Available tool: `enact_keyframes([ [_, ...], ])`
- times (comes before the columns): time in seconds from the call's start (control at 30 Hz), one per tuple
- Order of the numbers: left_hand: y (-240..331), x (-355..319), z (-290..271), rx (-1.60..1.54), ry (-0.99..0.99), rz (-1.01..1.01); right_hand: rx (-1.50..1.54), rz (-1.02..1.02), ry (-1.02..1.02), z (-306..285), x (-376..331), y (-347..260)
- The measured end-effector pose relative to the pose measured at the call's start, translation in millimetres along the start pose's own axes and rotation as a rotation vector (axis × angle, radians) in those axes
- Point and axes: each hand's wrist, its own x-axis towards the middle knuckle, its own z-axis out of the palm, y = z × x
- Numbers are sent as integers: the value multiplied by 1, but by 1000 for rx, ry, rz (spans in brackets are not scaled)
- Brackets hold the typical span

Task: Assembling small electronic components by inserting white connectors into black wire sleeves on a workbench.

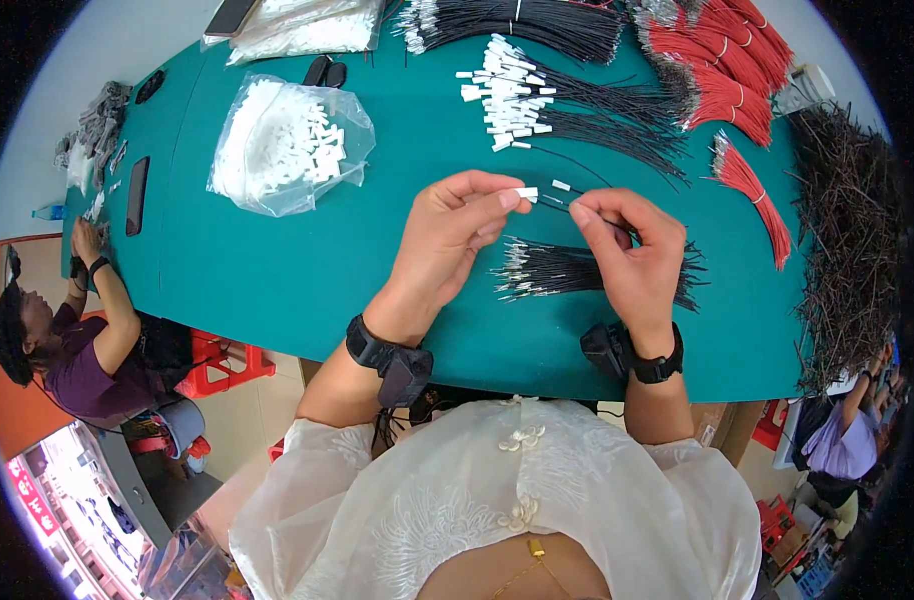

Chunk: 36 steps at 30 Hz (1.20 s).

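Green table [277, 260] taken as landmark. Near its front edge, at centre, the left hand [447, 240] is raised just above the surface, fingers curled, thumb and forefinger pinched shut on a small white connector [526, 193]. Just right of it, the right hand [627, 250] is closed in a pinch on a thin black wire [552, 203], whose end is held touching or nearly touching the connector; which cannot be told. Under the right hand, a loose bundle of black wires [567, 270] lies on the table. Toward the back of the table, finished wires with white connectors [507, 90] are laid. A clear bag of connectors [287, 145] is seen at left-centre; red wires [727, 70] at the back right.
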Motion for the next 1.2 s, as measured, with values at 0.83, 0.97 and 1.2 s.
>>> enact_keyframes([
  [0.83, -1, -1, 1, 61, -21, 37, 2, 26, -58, 0, -1, -2],
  [0.97, -2, -1, 1, 110, -44, 57, -2, 24, -71, -1, -1, -1],
  [1.2, -2, -4, 6, 218, -23, 73, -36, -30, -65, -1, 0, -1],
])
